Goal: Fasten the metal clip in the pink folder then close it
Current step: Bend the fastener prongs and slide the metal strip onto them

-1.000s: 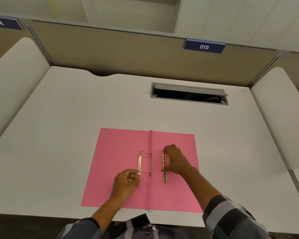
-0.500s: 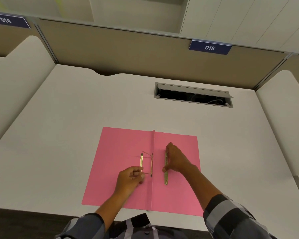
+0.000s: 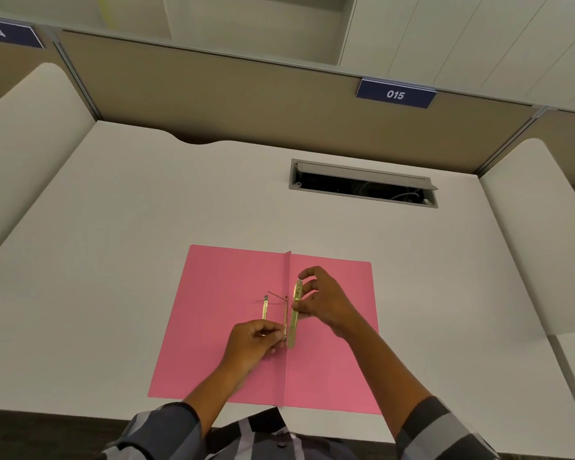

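Observation:
The pink folder (image 3: 226, 327) lies open and flat on the white desk (image 3: 113, 260), its fold running toward me. Beside the fold sits the brass clip base (image 3: 265, 308) with thin prongs standing up. My right hand (image 3: 326, 302) pinches the loose brass clip bar (image 3: 294, 315) between thumb and fingers, holding it lifted and parallel to the fold, just right of the prongs. My left hand (image 3: 253, 343) is closed around the near prong at the bar's lower end. The near end of the base is hidden under that hand.
An open cable hatch (image 3: 362, 182) is cut into the desk beyond the folder. Rounded white side dividers (image 3: 538, 234) flank the desk, and a tan back panel carries a blue "015" label (image 3: 395, 93). The desk's front edge runs just below the folder.
My right hand has lifted the brass bar off the right leaf and brought it left toward the prongs. My left hand has shifted right to the near prong.

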Demonstrator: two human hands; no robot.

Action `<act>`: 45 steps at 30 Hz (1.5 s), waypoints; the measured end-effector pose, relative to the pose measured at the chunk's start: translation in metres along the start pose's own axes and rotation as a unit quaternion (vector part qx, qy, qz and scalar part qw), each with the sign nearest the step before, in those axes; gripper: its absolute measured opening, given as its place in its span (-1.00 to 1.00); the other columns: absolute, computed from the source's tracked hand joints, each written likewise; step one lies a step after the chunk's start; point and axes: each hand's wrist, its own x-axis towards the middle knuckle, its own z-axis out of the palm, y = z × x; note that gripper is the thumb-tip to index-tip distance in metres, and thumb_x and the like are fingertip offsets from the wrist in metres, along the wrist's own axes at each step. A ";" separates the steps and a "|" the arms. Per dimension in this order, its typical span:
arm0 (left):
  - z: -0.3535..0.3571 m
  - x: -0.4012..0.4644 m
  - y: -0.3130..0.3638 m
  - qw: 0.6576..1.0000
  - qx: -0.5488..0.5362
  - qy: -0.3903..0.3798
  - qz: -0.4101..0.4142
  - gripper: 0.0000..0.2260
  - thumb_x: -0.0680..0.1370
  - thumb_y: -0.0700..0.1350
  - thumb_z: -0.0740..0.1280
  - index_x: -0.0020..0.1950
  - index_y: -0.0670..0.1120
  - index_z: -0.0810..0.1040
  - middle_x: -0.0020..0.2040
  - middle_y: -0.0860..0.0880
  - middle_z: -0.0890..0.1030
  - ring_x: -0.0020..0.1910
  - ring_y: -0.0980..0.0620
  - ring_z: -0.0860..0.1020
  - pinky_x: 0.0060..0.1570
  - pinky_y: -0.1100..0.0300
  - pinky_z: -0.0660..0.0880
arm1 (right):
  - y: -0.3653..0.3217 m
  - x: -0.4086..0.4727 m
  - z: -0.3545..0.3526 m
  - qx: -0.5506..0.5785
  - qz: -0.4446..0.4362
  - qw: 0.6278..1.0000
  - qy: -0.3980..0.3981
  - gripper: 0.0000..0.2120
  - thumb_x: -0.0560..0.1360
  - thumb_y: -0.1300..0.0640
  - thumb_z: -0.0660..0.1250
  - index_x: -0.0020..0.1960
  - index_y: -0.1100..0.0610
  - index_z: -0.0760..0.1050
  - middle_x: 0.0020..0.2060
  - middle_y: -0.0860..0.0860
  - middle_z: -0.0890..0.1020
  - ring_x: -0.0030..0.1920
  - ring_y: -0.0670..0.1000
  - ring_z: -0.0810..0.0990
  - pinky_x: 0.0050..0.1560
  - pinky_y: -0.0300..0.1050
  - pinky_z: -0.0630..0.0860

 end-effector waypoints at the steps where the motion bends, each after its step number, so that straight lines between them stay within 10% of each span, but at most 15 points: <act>1: 0.001 0.001 0.000 1.000 -0.001 0.000 0.003 -0.84 0.56 -0.33 0.47 0.03 -0.12 0.78 -0.11 -0.11 0.80 -0.16 -0.03 0.76 -0.09 0.15 0.72 | -0.003 0.000 0.004 0.002 -0.003 1.000 -0.003 -0.48 0.42 0.47 0.53 0.22 0.07 0.48 0.06 0.32 0.60 -0.15 0.16 0.70 -0.17 0.02 0.75; 16: -0.001 0.005 -0.005 1.000 0.004 0.000 0.007 -0.84 0.53 -0.35 0.49 0.07 -0.19 0.78 -0.11 -0.15 0.79 -0.09 -0.19 0.75 -0.08 0.10 0.70 | -0.008 0.002 0.029 -0.029 -0.007 1.000 0.011 -0.51 0.45 0.44 0.53 0.24 0.06 0.49 0.05 0.28 0.61 -0.18 0.09 0.68 -0.23 -0.13 0.72; 31: -0.006 0.003 -0.008 1.000 -0.002 -0.002 -0.002 -0.79 0.54 -0.38 0.48 -0.01 -0.09 0.78 -0.15 -0.07 0.80 -0.21 0.05 0.75 -0.13 0.19 0.70 | -0.002 -0.002 0.038 -0.050 -0.013 0.998 0.047 -0.50 0.44 0.43 0.54 0.24 0.05 0.50 0.00 0.21 0.63 -0.05 0.28 0.71 -0.11 0.11 0.76; 37: -0.016 0.020 -0.001 0.999 -0.001 0.025 -0.024 -0.82 0.63 -0.34 0.37 0.10 -0.14 0.72 -0.14 -0.11 0.79 -0.10 -0.11 0.78 -0.05 0.04 0.73 | 0.005 -0.002 0.042 -0.043 -0.006 0.997 0.067 -0.49 0.44 0.47 0.51 0.21 0.01 0.51 -0.02 0.22 0.62 -0.18 0.06 0.64 -0.10 0.19 0.75; 45: -0.004 0.048 0.030 0.998 -0.038 0.042 0.010 -0.75 0.63 -0.34 0.38 0.24 -0.09 0.68 0.00 -0.17 0.76 -0.27 0.01 0.75 -0.28 0.18 0.68 | 0.006 -0.004 0.051 -0.013 -0.039 0.996 0.083 -0.56 0.44 0.38 0.56 0.19 0.02 0.55 -0.04 0.23 0.65 -0.28 0.00 0.60 -0.27 -0.10 0.68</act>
